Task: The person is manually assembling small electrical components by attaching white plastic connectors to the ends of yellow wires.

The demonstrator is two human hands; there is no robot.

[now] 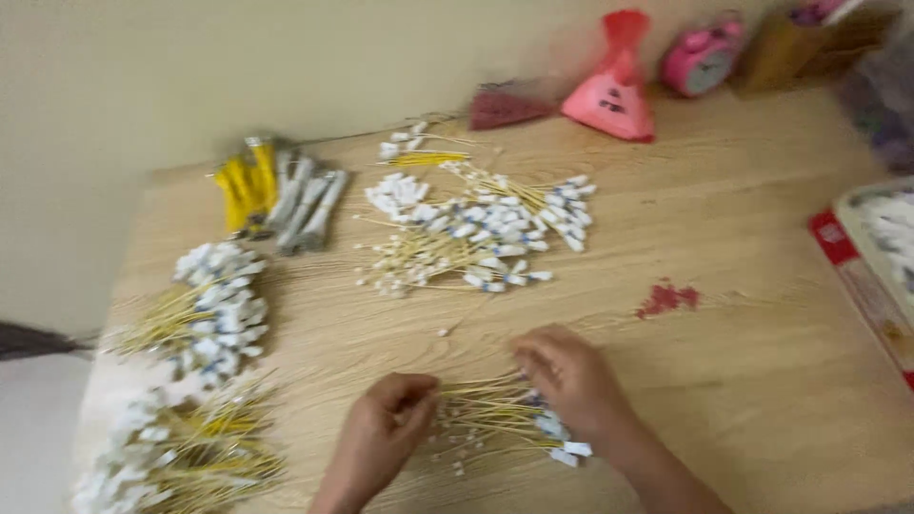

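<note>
My left hand [388, 419] and my right hand [569, 379] rest on a wooden table [762, 314] near its front edge. Between them lies a small bundle of thin yellow wires with white connector ends [495, 421]. The left hand's fingers are curled on the wires' left ends. The right hand presses on the bundle's right part, beside its white connectors [566, 449]. The picture is blurred, so the exact hold is unclear.
A large loose pile of the same wires [476, 233] lies mid-table, with two more piles at the left [214, 305] [181, 452]. Yellow and grey bundles [281, 195] sit at the back left. Red bags [614, 90], a pink clock [703, 57] and a box [876, 247] line the back and right.
</note>
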